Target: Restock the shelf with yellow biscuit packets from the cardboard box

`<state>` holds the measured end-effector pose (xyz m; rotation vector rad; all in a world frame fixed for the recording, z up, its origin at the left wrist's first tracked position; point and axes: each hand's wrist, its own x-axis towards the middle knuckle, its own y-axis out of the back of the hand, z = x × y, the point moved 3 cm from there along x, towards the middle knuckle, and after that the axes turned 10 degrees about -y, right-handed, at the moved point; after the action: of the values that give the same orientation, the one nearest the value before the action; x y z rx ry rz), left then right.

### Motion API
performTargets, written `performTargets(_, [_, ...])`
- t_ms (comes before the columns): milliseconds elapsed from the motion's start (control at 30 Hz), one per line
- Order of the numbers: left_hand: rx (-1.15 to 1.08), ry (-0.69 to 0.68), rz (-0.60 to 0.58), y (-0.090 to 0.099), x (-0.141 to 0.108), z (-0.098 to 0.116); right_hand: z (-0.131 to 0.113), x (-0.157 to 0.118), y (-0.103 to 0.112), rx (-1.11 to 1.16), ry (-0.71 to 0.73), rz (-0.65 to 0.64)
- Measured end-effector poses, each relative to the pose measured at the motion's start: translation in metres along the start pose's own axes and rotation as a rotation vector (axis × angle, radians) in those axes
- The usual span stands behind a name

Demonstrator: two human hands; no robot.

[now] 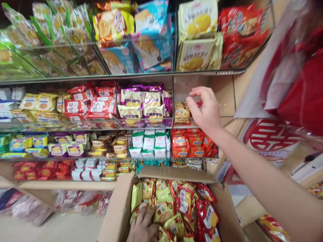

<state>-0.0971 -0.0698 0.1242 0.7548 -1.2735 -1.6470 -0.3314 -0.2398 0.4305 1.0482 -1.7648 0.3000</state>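
My left hand [143, 227] is in an open cardboard box [114, 211], fingers stretched over small yellow snack packets [163, 212]. Red snack packets [185, 200] lie on the right side of the same box. Higher up, my right hand [205, 109] reaches into the rightmost clear compartment of a shelf row. Its thumb and forefinger are a little apart, with nothing visible between them. Just left of the thumb stands a yellowish packet [182, 112] in that compartment. A bit of red wrapper shows behind the hand, partly hidden by it.
Clear shelf dividers [173, 101] separate rows of wrapped snacks. Purple-and-cream packets [141, 107] fill the neighbouring compartment; orange-red packets [195, 143] sit below. Larger bags [199, 20] stand on the top shelf. Plastic-wrapped red goods [302, 87] hang at right. Another box [252, 230] stands lower right.
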Motion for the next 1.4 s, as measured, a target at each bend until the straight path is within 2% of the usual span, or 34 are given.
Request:
performTargets(67, [-0.034,-0.094,-0.049,0.011,-0.002,0.008,-0.016,-0.062,0.011,0.151,-0.021,-0.151])
performTargets(100, [-0.092,-0.096,-0.036,0.019,-0.001,0.012,-0.02,-0.099,0.011,0.208,-0.071,-0.295])
performTargets(133, [-0.178,-0.07,0.005,0.029,0.001,0.015,-0.022,-0.137,0.009,0.248,-0.142,-0.457])
performTargets(200, [-0.417,0.037,0.112,0.045,0.011,0.02,-0.017,-0.209,0.001,0.298,-0.389,-0.681])
performTargets(267, [-0.722,0.14,0.267,0.055,0.025,0.027,-0.006,-0.264,-0.008,0.365,-0.677,-0.742])
performTargets(333, [-0.927,0.19,0.402,0.058,0.04,0.038,0.004,-0.293,-0.015,0.465,-0.903,-0.7])
performTargets(400, [-1.025,0.197,0.485,0.058,0.052,0.052,0.011,-0.299,-0.015,0.531,-1.014,-0.599])
performTargets(467, [-1.127,0.214,0.524,0.057,0.059,0.067,0.013,-0.291,-0.009,0.527,-1.047,-0.481])
performTargets(567, [-1.29,0.248,0.484,0.053,0.062,0.082,0.01,-0.277,0.004,0.506,-1.087,-0.36])
performTargets(633, [-1.29,0.238,0.459,0.053,0.061,0.085,0.007,-0.273,0.009,0.547,-1.134,-0.337])
performTargets(733, [-1.172,0.18,0.504,0.06,0.061,0.08,0.004,-0.27,0.013,0.666,-1.175,-0.312])
performTargets(833, [-1.002,0.09,0.499,0.075,0.061,0.075,0.006,-0.263,0.016,0.711,-1.15,-0.359])
performTargets(933, [-0.869,-0.036,0.348,0.089,0.066,0.081,0.006,-0.253,0.016,0.674,-1.038,-0.575])
performTargets(1000, [-0.916,-0.043,0.314,0.093,0.07,0.086,0.006,-0.249,0.015,0.646,-0.964,-0.628])
performTargets(1067, [-1.076,0.036,0.436,0.092,0.073,0.088,0.007,-0.247,0.014,0.598,-0.957,-0.537])
performTargets(1133, [-1.252,0.139,0.576,0.085,0.075,0.088,0.007,-0.247,0.014,0.563,-1.02,-0.366])
performTargets(1200, [-1.342,0.215,0.636,0.075,0.076,0.089,0.006,-0.248,0.012,0.56,-1.077,-0.265])
performTargets(1300, [-1.311,0.252,0.677,0.068,0.077,0.089,0.004,-0.247,0.01,0.567,-1.087,-0.252])
performTargets(1400, [-1.129,0.21,0.719,0.073,0.077,0.088,0.004,-0.246,0.014,0.48,-1.022,-0.273])
